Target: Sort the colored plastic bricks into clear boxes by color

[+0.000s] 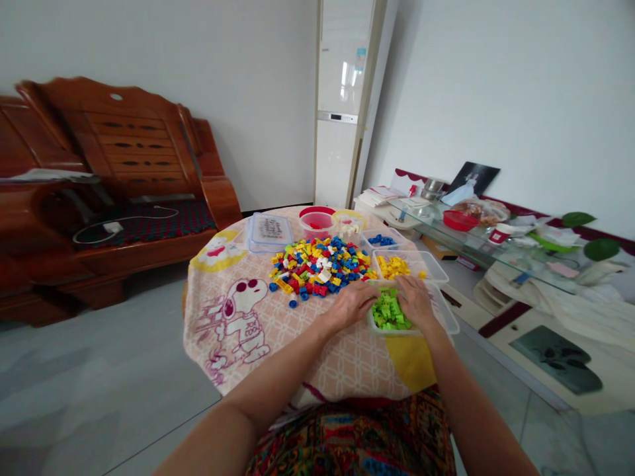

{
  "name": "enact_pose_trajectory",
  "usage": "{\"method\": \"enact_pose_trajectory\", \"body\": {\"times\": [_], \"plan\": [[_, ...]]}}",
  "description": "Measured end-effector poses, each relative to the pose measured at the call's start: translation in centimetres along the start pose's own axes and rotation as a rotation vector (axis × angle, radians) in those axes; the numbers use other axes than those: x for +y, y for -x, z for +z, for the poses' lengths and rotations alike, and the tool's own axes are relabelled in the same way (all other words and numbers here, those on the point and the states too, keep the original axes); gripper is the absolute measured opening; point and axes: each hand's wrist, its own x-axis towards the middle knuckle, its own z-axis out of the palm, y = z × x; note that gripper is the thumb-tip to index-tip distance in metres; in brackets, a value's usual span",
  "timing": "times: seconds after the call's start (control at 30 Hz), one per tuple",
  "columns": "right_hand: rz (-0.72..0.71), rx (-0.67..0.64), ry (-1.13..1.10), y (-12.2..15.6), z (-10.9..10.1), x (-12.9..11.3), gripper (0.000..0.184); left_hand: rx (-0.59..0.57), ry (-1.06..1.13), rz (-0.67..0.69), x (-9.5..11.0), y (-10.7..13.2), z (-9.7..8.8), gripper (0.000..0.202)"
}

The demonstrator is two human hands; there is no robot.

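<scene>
A clear plastic container [374,330] filled with green toy bricks [391,309] sits near the right edge of the round table. My left hand [351,305] is at its left rim, fingers stretched toward the bricks. Over the right part of the green bricks lies my right hand [415,303], its fingers apart and pointing away from me; no brick shows in either hand. Just beyond is a container with yellow bricks [393,266], and behind that one with blue bricks [381,240]. A large mixed pile of bricks [322,264] spreads left of the containers.
A patterned cloth [302,350] covers the table. At its back stand a lidded plastic box [270,231], a pink round tub [317,223] and a few white bricks [350,230]. To the right is a cluttered glass shelf [496,248]; a wooden bench [124,165] stands left.
</scene>
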Motion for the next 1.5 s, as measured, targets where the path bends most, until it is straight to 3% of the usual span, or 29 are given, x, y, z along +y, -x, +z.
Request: {"method": "enact_pose_trajectory", "body": {"times": [0.07, 0.17, 0.33, 0.4, 0.53, 0.77, 1.23, 1.4, 1.5], "plan": [[0.007, -0.004, 0.003, 0.0, 0.0, -0.1, 0.051, -0.050, -0.007, 0.048, 0.3, -0.1, 0.4, 0.028], [0.011, -0.012, 0.004, 0.0, -0.1, -0.1, 0.050, 0.013, -0.044, -0.005, -0.8, 0.2, -0.3, 0.030], [-0.012, -0.004, -0.004, 0.0, -0.2, -0.1, 0.049, 0.251, -0.205, -0.396, -5.0, 1.4, -4.2, 0.026], [-0.016, -0.003, -0.007, 0.0, -0.3, -0.1, 0.049, 0.294, -0.297, -0.583, -6.6, 2.1, -6.1, 0.024], [-0.019, 0.006, -0.001, 0.1, -0.2, -0.1, 0.048, 0.279, -0.450, -0.900, -8.6, 3.6, -9.5, 0.025], [-0.034, 0.044, -0.001, 0.1, -0.1, -0.1, 0.049, 0.298, -0.567, -1.244, -10.1, 6.2, -13.0, 0.027], [-0.034, 0.026, 0.017, 0.1, -0.1, 0.0, 0.050, 0.170, -0.579, -1.340, -9.6, 5.5, -13.1, 0.029], [-0.029, 0.013, 0.015, 0.1, 0.0, 0.2, 0.049, 0.227, -0.548, -1.347, -9.5, 5.6, -13.0, 0.026], [-0.025, 0.010, 0.018, 0.1, 0.2, 0.2, 0.049, 0.355, -0.468, -1.261, -9.8, 5.7, -12.6, 0.026]]}}
